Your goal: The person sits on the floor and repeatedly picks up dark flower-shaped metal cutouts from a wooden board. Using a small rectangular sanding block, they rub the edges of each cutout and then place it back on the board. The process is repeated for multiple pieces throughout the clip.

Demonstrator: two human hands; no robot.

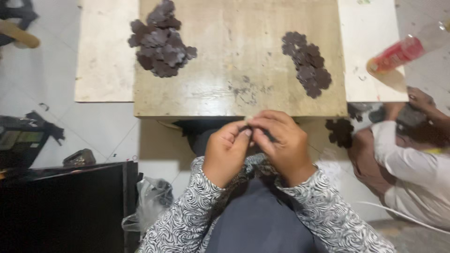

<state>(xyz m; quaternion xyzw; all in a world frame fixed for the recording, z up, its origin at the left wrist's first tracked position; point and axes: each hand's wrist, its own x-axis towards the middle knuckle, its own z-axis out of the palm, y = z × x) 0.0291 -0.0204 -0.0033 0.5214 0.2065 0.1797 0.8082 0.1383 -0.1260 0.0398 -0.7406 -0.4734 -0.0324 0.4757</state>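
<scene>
both hands meet at the near middle of the scene, fingertips pinched together. the left hand curls with thumb up beside the right hand, whose fingers fold over. patterned sleeves cover both forearms, angling in from the near edge.

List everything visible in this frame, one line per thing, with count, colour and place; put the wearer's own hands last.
Wooden board: one, tan, centre, scuffed.
Left pile of flower-shaped pieces: one heap, dark brown, board's upper left.
Right pile of flower-shaped pieces: one smaller heap, dark brown, board's right.
Loose flower-shaped pieces: a few, dark brown, below the board's right edge.
Red bottle: one, lying on the white slab, upper right.
Plastic bag: one, clear, floor, lower left.
Co-worker's sleeve: one, white, right edge.
Left hand: fingers pinched together at the board's near edge; what they pinch is hidden.
Right hand: fingers meeting the left hand's.
</scene>
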